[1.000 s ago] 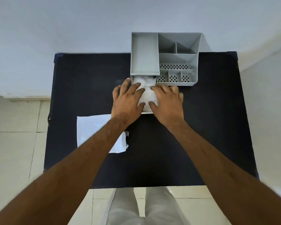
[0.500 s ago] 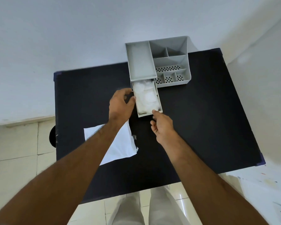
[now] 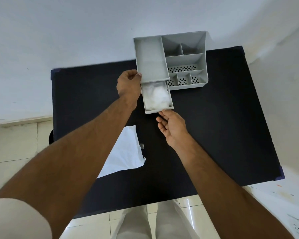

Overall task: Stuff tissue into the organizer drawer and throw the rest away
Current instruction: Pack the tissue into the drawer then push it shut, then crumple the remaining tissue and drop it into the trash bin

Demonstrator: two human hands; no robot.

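Note:
A grey desk organizer (image 3: 185,57) stands at the back of the black table. Its drawer (image 3: 151,111) is pulled out toward me and holds crumpled white tissue (image 3: 156,96). My left hand (image 3: 128,84) grips the organizer's front left corner, beside the drawer. My right hand (image 3: 173,128) is open, palm up, with its fingertips touching the drawer's front edge. A flat white tissue sheet (image 3: 124,152) lies on the table near my left forearm, which hides part of it.
The black table (image 3: 223,126) stands against a white wall. The organizer's other compartments hold nothing that I can see. A tiled floor lies to the left and below. My light trousers show beyond the table's near edge.
Both hands have lifted off the tissue in the drawer. My left hand went up to the organizer's corner, and my right hand drew back to the drawer's front. The view has tilted.

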